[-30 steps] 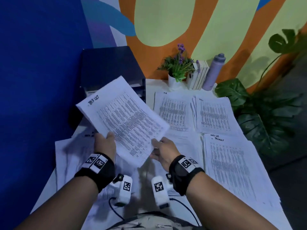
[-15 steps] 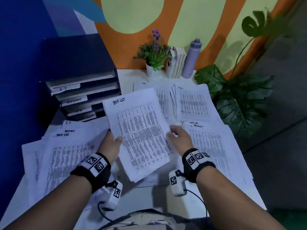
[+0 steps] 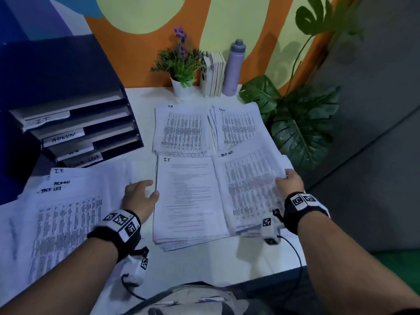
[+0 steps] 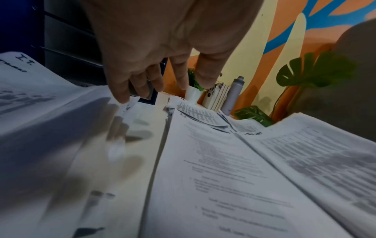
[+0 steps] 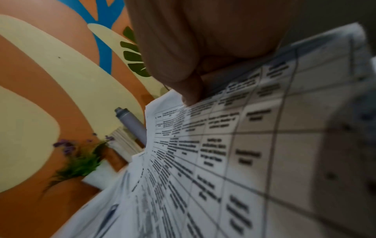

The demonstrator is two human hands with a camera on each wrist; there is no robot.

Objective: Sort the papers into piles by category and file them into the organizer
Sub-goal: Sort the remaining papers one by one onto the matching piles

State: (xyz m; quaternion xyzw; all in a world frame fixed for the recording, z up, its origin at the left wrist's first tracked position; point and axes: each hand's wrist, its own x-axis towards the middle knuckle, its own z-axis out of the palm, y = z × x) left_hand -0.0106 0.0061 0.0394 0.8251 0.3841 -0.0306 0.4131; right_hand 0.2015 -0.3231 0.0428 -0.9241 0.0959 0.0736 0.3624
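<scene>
A printed sheet headed "Task List" (image 3: 250, 185) lies over the task-list pile at the front right of the white table (image 3: 145, 98). My right hand (image 3: 283, 177) pinches the sheet's right edge, thumb on top of the sheet (image 5: 234, 145) in the right wrist view. My left hand (image 3: 151, 189) holds nothing, its fingers (image 4: 122, 95) relaxed over the table between the unsorted stack (image 3: 63, 212) and the "I.T." pile (image 3: 188, 196). "H.R." (image 3: 181, 128) and "Admin" (image 3: 238, 128) piles lie farther back. The dark organizer (image 3: 75, 123), with labelled trays, stands at the back left.
A small potted plant (image 3: 181, 71), a row of books (image 3: 214, 73) and a lilac bottle (image 3: 233, 67) stand along the wall. A big leafy plant (image 3: 302, 123) crowds the table's right edge. Cables hang from my wrist cameras at the near edge.
The task-list sheet, held up by both hands before, has moved right and down onto the front right pile. My left hand has let go of it and drawn left.
</scene>
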